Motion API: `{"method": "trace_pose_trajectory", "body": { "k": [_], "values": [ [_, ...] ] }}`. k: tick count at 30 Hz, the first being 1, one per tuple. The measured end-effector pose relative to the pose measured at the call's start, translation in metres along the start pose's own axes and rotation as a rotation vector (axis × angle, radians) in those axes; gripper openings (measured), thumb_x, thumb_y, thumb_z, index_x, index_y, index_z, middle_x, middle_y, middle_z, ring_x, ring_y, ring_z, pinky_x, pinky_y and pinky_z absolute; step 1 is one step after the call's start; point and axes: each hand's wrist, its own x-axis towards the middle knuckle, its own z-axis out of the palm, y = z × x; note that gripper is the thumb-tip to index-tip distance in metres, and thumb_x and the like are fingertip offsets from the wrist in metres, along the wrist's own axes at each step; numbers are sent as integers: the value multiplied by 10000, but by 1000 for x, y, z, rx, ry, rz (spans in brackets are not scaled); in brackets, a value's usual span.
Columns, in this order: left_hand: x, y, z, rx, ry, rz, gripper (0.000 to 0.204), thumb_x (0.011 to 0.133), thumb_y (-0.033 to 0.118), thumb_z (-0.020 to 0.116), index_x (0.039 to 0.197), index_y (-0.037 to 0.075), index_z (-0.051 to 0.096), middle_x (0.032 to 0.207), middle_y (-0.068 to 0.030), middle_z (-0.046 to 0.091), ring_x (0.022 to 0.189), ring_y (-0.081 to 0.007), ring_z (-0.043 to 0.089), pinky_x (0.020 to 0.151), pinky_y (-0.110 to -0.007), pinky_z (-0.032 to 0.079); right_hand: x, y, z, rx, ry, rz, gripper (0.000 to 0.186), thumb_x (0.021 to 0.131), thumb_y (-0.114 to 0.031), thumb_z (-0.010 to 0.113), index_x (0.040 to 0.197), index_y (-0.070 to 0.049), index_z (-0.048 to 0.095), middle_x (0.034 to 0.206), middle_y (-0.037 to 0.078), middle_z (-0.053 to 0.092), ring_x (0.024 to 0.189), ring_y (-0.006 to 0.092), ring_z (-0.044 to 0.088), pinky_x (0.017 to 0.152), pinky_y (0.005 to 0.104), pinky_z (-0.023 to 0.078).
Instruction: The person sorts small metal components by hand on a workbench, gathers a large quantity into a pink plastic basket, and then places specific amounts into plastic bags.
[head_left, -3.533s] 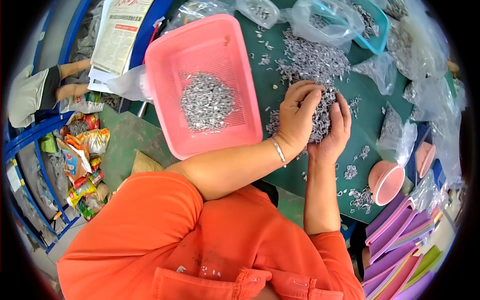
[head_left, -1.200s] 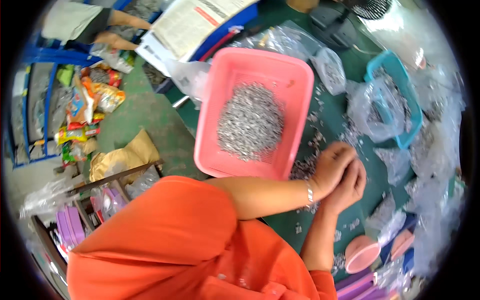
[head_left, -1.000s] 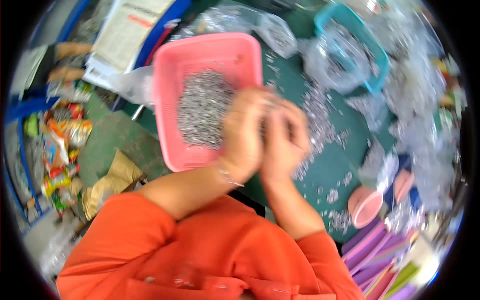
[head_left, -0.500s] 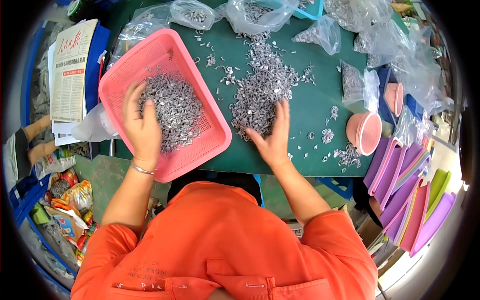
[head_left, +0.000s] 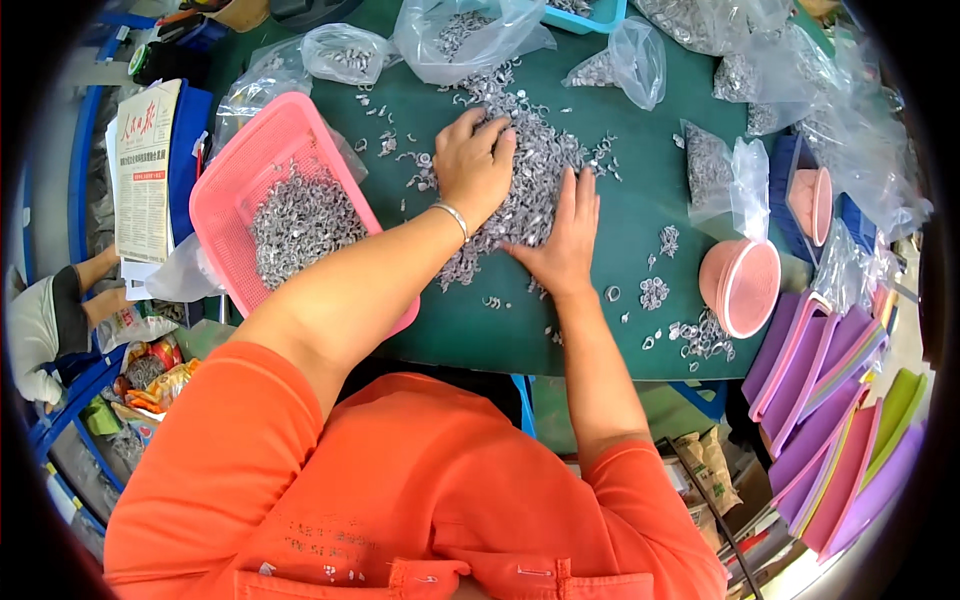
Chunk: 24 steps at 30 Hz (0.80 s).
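Note:
A heap of small grey curved metal pieces [head_left: 535, 150] lies on the green tabletop. My left hand [head_left: 475, 170] rests on the heap's left side, fingers parted and slightly bent over the pieces. Against the heap's right side stands my right hand [head_left: 566, 235], its fingers stretched out and thumb spread toward the pile. Neither hand visibly grips a piece, though some left fingertips are hard to see against the heap. To the left, a pink perforated basket [head_left: 222, 222] holds many more of the same pieces, and my left forearm crosses over its near right part.
Clear plastic bags of grey pieces [head_left: 708, 165] line the back and right. Pink cups [head_left: 740, 288] stand at the right, near small clusters of pieces [head_left: 703, 336]. Purple, pink and green bins [head_left: 800, 360] stack beyond the table's right edge. A newspaper [head_left: 146, 180] lies left.
My left hand has moved from the basket rightward onto the heap. My right hand stays at the heap's right side. The heap has become narrower near my hands.

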Motion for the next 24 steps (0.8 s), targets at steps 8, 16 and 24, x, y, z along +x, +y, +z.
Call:
{"method": "trace_pose_trajectory", "body": {
  "k": [8, 16, 24],
  "values": [
    [0, -1, 4, -541, -71, -150, 303, 877, 304, 455, 1005, 70, 598, 1048, -93, 577, 985, -266, 509, 875, -362, 367, 38, -12, 15, 618, 39, -5, 838, 499, 8, 647, 1279, 3, 340, 1256, 201, 414, 1154, 324, 420, 961, 355, 351],
    [-9, 36, -17, -1538, -100, -778, 298, 885, 279, 460, 1084, 64, 510, 1010, -52, 563, 917, -162, 549, 820, -314, 444, 41, -26, 16, 1266, 73, 207, 521, 682, -191, 665, 1141, 7, 518, 1245, 151, 454, 1155, 250, 422, 1000, 347, 262],
    [-19, 59, -67, -1665, 62, -648, 258, 854, 164, 543, 1043, -11, 535, 944, -23, 552, 855, -95, 499, 780, -231, 404, 37, -71, -18, 1337, 107, 208, 458, 689, -162, 664, 1084, 31, 534, 1169, 171, 502, 1093, 260, 461, 953, 366, 331]
  ]
}}
